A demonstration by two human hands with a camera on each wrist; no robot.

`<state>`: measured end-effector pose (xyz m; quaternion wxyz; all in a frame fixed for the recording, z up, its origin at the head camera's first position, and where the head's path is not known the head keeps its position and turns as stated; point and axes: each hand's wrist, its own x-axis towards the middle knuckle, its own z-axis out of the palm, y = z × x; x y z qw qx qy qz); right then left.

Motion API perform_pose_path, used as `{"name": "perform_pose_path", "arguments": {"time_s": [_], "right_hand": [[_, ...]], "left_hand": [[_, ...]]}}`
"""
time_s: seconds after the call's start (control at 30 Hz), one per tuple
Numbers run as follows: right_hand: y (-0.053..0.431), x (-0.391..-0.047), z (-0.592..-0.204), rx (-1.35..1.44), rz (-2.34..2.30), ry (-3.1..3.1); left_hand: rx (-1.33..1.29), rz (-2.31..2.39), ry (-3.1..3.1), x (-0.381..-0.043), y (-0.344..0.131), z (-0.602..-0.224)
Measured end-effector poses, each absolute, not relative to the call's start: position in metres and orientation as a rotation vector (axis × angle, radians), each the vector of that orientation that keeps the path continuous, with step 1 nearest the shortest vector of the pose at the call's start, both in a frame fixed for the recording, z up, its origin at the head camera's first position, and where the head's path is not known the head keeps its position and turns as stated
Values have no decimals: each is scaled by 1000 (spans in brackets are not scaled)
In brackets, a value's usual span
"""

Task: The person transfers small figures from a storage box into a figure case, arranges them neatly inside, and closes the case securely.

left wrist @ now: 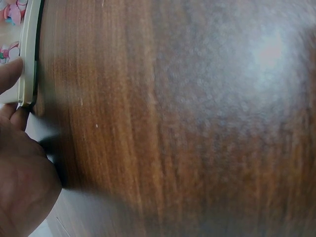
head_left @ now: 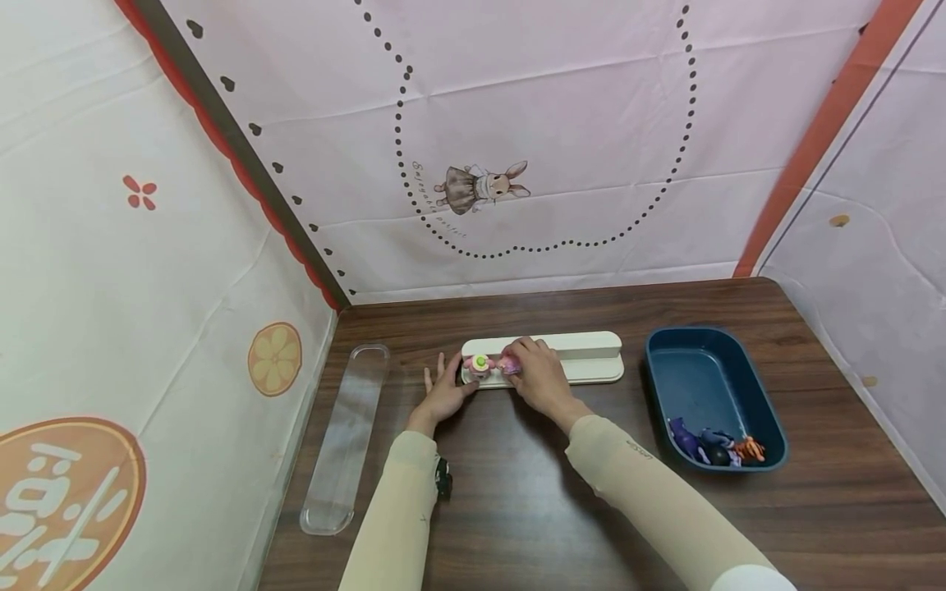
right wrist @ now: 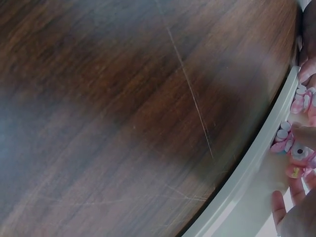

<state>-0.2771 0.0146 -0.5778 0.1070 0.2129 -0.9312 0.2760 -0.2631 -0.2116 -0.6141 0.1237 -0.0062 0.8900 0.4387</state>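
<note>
Now the right hand [head_left: 543, 376] pinches a pink toy [head_left: 509, 364] on the white stand [head_left: 594, 373], whose left end the left hand [head_left: 442, 399] grips.

In the head view, we look from above the near side of the tabletop [head_left: 502, 509], forward and steeply down, far enough back to take in the left hand [head_left: 445, 396], the right hand [head_left: 543, 376] and the cloth [head_left: 591, 107] behind. In the left wrist view, we look from close above the tabletop, with one end of the tray [head_left: 600, 372] cut off at upper left. In the right wrist view, equally near, we see the tray slant up the right side. All three share the tray and its pink toys [head_left: 511, 364].
</note>
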Motion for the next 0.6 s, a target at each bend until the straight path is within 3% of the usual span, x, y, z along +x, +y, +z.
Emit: {"name": "perform_pose_path", "arguments": {"time_s": [0.6], "right_hand": [[51,-278,-562,701,819,-2803]], "left_hand": [[-27,1250,2616,-262,-209,-613]]}}
